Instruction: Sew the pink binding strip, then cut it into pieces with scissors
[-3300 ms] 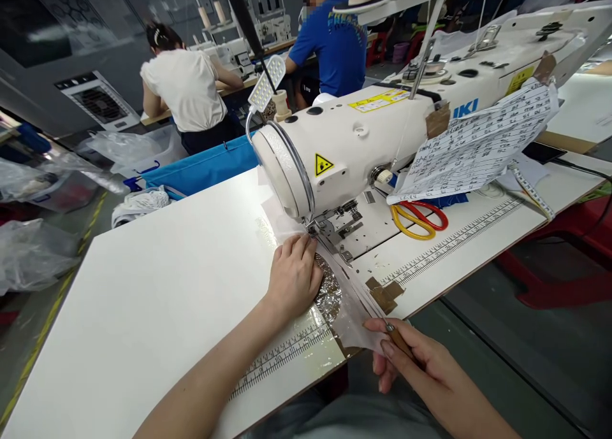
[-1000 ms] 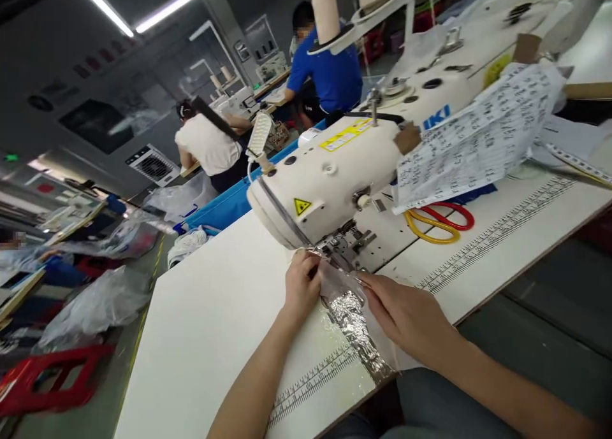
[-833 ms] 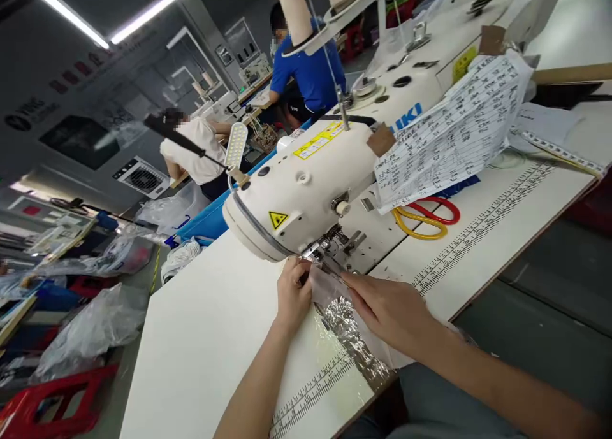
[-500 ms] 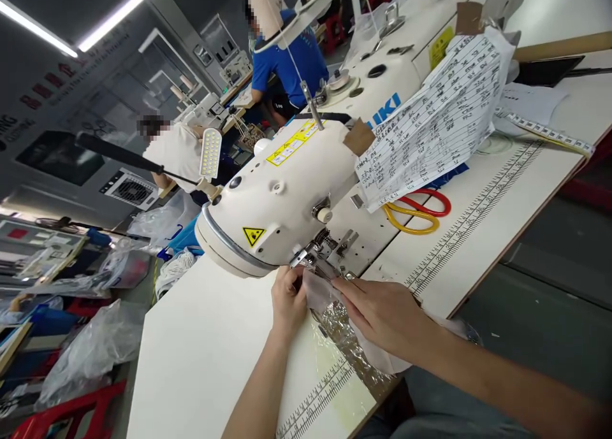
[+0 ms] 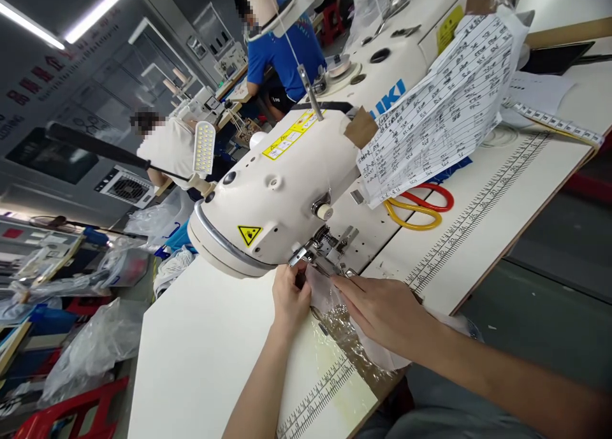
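A white sewing machine [image 5: 282, 190] stands on a white table [image 5: 205, 337]. A strip of shiny sequin fabric with a thin white layer [image 5: 344, 337] runs from the table's front edge up under the presser foot [image 5: 318, 257]. My left hand [image 5: 289, 295] is curled, its fingertips pinching the fabric just left of the foot. My right hand [image 5: 382, 311] lies on the strip with fingers stretched toward the foot, pressing the white layer down.
Red and yellow scissors [image 5: 421, 209] lie right of the needle, under a printed paper sheet [image 5: 440, 114] taped to the machine. A small LED lamp [image 5: 203, 149] hangs at its left. Two people sit at machines behind. Plastic bags [image 5: 86, 350] and a red stool fill the floor on the left.
My right hand moved up from the table's front edge onto the fabric by the presser foot. My left hand curled closer to the needle. The view tilted and dropped nearer the machine.
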`<state>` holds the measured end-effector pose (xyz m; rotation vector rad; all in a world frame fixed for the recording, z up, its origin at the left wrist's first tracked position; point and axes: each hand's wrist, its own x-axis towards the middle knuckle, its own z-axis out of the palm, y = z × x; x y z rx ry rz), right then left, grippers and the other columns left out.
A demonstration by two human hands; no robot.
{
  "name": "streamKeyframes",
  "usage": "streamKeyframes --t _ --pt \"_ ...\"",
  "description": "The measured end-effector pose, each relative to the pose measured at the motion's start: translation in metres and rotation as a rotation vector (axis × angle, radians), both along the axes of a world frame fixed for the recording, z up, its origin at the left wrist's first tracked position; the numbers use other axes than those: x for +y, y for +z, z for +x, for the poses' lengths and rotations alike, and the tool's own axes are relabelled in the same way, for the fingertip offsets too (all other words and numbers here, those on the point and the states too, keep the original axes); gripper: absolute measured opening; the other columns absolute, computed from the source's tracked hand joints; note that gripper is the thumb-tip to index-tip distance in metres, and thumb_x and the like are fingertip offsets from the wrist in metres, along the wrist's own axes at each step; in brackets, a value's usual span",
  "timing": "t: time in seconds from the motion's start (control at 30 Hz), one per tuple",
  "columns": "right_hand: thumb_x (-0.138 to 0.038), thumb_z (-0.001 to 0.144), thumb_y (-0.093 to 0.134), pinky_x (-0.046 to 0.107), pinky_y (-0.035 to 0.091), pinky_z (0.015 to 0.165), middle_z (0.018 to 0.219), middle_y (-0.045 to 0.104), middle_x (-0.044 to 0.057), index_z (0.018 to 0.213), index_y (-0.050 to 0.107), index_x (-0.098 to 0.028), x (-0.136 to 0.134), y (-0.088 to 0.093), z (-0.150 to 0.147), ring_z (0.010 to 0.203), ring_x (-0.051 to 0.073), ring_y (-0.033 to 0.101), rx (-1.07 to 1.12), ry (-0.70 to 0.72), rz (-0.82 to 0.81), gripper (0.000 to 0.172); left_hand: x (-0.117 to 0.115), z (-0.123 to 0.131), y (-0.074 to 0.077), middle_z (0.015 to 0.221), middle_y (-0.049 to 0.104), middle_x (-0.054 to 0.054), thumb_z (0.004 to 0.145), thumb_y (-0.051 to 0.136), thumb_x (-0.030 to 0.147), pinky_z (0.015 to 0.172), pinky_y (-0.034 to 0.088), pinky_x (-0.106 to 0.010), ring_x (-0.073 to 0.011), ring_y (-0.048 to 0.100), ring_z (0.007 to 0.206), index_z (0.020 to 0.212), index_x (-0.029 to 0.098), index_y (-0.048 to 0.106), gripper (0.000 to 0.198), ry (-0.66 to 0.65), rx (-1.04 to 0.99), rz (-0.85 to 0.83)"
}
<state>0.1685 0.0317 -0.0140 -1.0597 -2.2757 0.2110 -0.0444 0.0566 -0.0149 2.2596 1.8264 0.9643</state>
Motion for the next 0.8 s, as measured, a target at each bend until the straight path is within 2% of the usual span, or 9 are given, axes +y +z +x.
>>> streamKeyframes --t 0.13,0.23,0.43,0.53,0.6,0.67,0.73,0.8 --pt "-0.01 0.091 0.056 0.028 0.041 0.049 0.089 0.075 0.005 0.121 0.061 -0.013 -0.001 -0.001 0.0 0.068 0.016 0.069 0.011 -0.016 -0.044 0.03 0.0 0.0 0.001 0.076 0.067 -0.002 0.089 0.059 0.034 0.067 0.048 -0.029 -0.0179 0.063 0.075 0.078 0.022 0.062 0.017 0.01 -0.094 -0.035" --pt "-0.01 0.092 0.055 0.028 0.041 0.05 0.089 0.075 0.005 0.119 0.062 -0.013 -0.002 -0.002 0.0 0.068 0.016 0.069 0.007 -0.023 -0.058 0.028 -0.001 -0.001 0.001 0.077 0.067 -0.002 0.09 0.059 0.031 0.066 0.049 -0.028 -0.017 0.064 0.075 0.078 0.021 0.061 0.016 -0.013 -0.086 -0.009" --pt "-0.007 0.089 0.056 0.029 0.043 0.05 0.088 0.073 0.005 0.121 0.061 -0.012 -0.001 -0.003 -0.002 0.07 0.017 0.069 -0.051 -0.035 -0.026 0.033 -0.002 0.002 0.002 0.087 0.069 -0.005 0.093 0.054 0.019 0.069 0.05 -0.032 -0.0188 0.065 0.082 0.087 0.021 0.059 0.008 -0.117 0.213 0.231" --pt "-0.005 0.089 0.054 0.03 0.047 0.053 0.094 0.074 0.009 0.124 0.06 -0.01 -0.002 -0.004 -0.004 0.074 0.019 0.07 -0.113 -0.031 -0.009 0.036 -0.003 0.004 0.007 0.089 0.069 -0.005 0.092 0.051 0.011 0.07 0.051 -0.033 -0.0193 0.064 0.08 0.094 0.02 0.059 0.012 -0.187 0.362 0.321" --pt "-0.005 0.09 0.051 0.03 0.048 0.054 0.097 0.074 0.011 0.125 0.059 -0.008 -0.005 -0.003 -0.002 0.076 0.021 0.071 -0.112 -0.043 0.003 0.036 -0.003 0.004 0.012 0.092 0.068 -0.006 0.092 0.051 0.01 0.071 0.052 -0.033 -0.0189 0.064 0.082 0.096 0.02 0.059 0.013 -0.239 0.378 0.288" --pt "-0.008 0.093 0.049 0.029 0.048 0.053 0.091 0.075 0.01 0.121 0.06 -0.01 -0.011 -0.001 0.006 0.073 0.021 0.071 -0.035 -0.058 -0.016 0.031 -0.005 0.002 0.017 0.096 0.067 -0.007 0.091 0.051 0.009 0.073 0.055 -0.032 -0.0186 0.064 0.086 0.099 0.019 0.059 0.016 -0.286 0.346 0.206" --pt "-0.011 0.094 0.044 0.027 0.045 0.05 0.075 0.072 0.004 0.111 0.061 -0.015 -0.021 0.003 0.022 0.062 0.02 0.069 0.092 -0.046 -0.108 0.024 -0.008 -0.001 0.021 0.102 0.066 -0.008 0.091 0.048 0.006 0.076 0.056 -0.032 -0.0186 0.064 0.092 0.104 0.019 0.059 0.021 -0.331 0.315 0.13" --pt "-0.014 0.094 0.04 0.026 0.045 0.049 0.067 0.068 0.0 0.103 0.06 -0.02 -0.037 0.005 0.043 0.056 0.018 0.066 0.204 0.014 -0.251 0.023 -0.012 -0.001 0.024 0.107 0.064 -0.009 0.091 0.043 0.003 0.079 0.057 -0.034 -0.0194 0.063 0.096 0.109 0.019 0.059 0.029 -0.359 0.317 0.091"
